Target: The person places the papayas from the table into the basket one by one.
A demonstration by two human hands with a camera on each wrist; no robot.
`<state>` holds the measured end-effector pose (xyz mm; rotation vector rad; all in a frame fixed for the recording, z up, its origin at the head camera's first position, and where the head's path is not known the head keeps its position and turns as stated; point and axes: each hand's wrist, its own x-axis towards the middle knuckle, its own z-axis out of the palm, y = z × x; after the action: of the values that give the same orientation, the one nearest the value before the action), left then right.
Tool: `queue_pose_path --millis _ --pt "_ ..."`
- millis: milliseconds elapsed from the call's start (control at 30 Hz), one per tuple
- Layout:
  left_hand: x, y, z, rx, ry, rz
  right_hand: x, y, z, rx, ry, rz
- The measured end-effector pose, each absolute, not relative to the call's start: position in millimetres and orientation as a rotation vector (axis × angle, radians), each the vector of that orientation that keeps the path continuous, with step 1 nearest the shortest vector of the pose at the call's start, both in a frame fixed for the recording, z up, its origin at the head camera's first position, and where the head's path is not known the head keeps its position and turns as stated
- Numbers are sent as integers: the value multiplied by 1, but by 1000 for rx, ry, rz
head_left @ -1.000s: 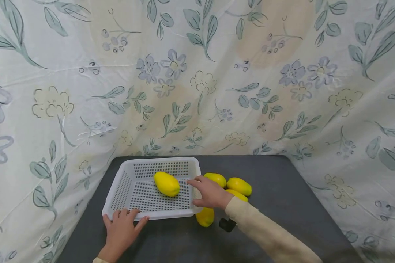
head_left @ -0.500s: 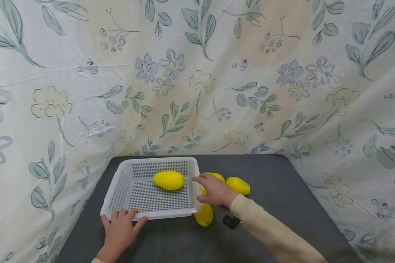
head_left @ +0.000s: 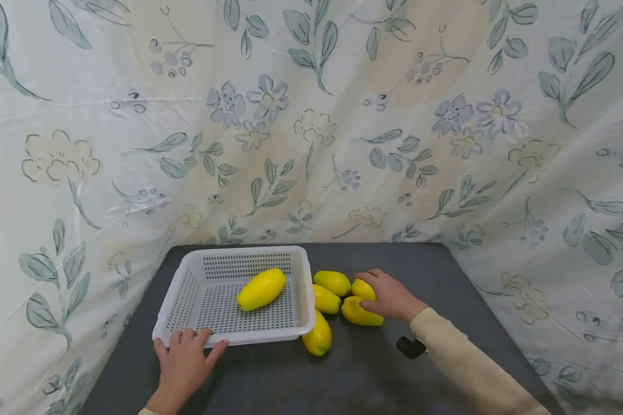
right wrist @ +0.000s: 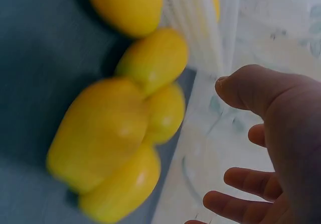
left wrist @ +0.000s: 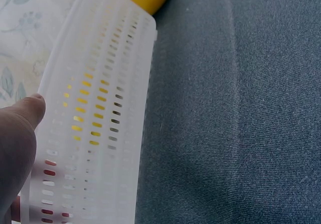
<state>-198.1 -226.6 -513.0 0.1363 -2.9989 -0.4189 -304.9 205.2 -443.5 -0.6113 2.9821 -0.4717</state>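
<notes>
A white perforated plastic basket (head_left: 233,338) stands on the dark table with one yellow mango (head_left: 262,289) lying in it. My left hand (head_left: 186,360) grips its near rim at the left corner, thumb outside; in the left wrist view, reddish fingers show through the slots. Right of the basket, my right hand (head_left: 391,295) hovers with spread fingers over a cluster of mangoes. It partly covers a far mango (head_left: 362,288) and a nearer mango (head_left: 358,311). The right wrist view shows nothing between the thumb and fingers.
Two more mangoes lie between the hand and basket: an upper mango (head_left: 332,283) and a lower mango (head_left: 326,300). Another mango (head_left: 318,334) rests by the basket's near right corner. A floral curtain (head_left: 311,144) encloses the dark table (head_left: 301,386) at the back and sides.
My right hand has moved right, from the basket's right rim to over the loose mangoes. The mango in the basket has turned to a different slant. My left hand stays on the rim.
</notes>
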Motion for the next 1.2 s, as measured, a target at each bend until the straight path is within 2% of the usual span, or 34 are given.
queue_pose_path --millis 333,1200 --pt "-198 -228 -514 136 -2998 -413 -301 241 -451 -477 3021 -455" --pt "-198 -227 -518 147 -2983 -396 -308 226 -462 -536 2989 -487"
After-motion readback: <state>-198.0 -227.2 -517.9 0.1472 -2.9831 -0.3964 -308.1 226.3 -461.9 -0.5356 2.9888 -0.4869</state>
